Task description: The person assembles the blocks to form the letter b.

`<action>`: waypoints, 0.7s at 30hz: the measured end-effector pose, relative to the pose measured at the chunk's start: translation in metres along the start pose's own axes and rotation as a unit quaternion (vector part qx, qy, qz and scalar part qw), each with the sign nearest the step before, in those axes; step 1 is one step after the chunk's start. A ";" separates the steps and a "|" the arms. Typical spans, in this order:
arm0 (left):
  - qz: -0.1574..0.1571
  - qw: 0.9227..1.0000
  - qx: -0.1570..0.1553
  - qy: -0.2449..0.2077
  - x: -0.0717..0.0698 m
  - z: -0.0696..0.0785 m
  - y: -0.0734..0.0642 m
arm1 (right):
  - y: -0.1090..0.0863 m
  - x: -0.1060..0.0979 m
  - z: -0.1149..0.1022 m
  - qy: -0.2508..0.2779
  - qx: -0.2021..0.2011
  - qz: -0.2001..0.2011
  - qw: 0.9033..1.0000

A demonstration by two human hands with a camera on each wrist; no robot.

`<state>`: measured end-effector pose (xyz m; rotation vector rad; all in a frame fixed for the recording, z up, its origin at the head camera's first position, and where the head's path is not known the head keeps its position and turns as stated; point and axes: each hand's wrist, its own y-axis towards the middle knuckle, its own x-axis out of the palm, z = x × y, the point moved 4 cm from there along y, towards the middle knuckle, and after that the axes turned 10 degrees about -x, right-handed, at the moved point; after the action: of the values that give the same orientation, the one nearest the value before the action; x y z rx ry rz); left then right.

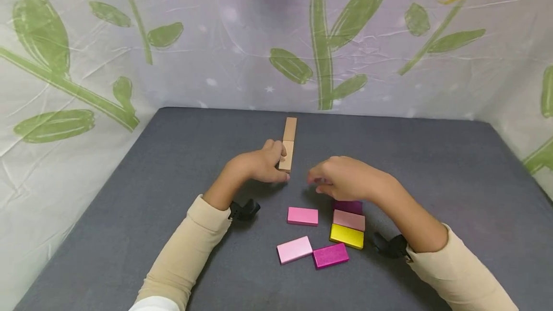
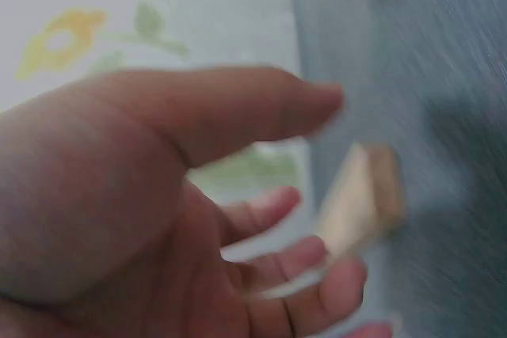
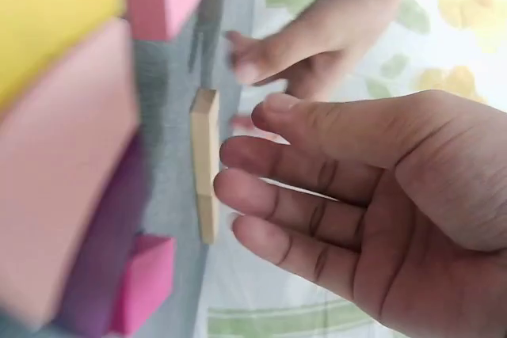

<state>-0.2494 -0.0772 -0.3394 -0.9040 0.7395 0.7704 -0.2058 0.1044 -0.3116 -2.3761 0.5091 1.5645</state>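
Two plain wooden blocks lie end to end in a line, the far block (image 1: 290, 129) touching the near block (image 1: 287, 163). My left hand (image 1: 267, 162) is at the near block's left side, thumb spread from the fingers; the left wrist view shows nothing gripped. To the right, my right hand (image 1: 343, 176) hovers with loosely bent fingers (image 3: 265, 195) and holds nothing. Just under it are a purple block (image 1: 348, 207), a dusty-pink block (image 1: 349, 220) and a yellow block (image 1: 347, 236), side by side. A bright pink block (image 3: 146, 284) beyond the purple one is hidden in the head view.
Nearer the front, a pink block (image 1: 302, 215) lies alone, and a light-pink block (image 1: 294, 249) touches a magenta block (image 1: 330, 256) at a corner. All rest on a dark grey table (image 1: 410, 157). A flower-patterned cloth (image 1: 242, 61) hangs behind it.
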 end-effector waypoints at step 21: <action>0.116 0.870 0.279 0.388 0.113 0.113 -0.110 | -0.057 0.039 -0.026 0.083 -0.088 -0.022 0.992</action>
<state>-0.0746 0.0068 -0.3407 -0.5702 1.7107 0.3247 -0.1459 0.1405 -0.3362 -2.6469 0.3595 1.4552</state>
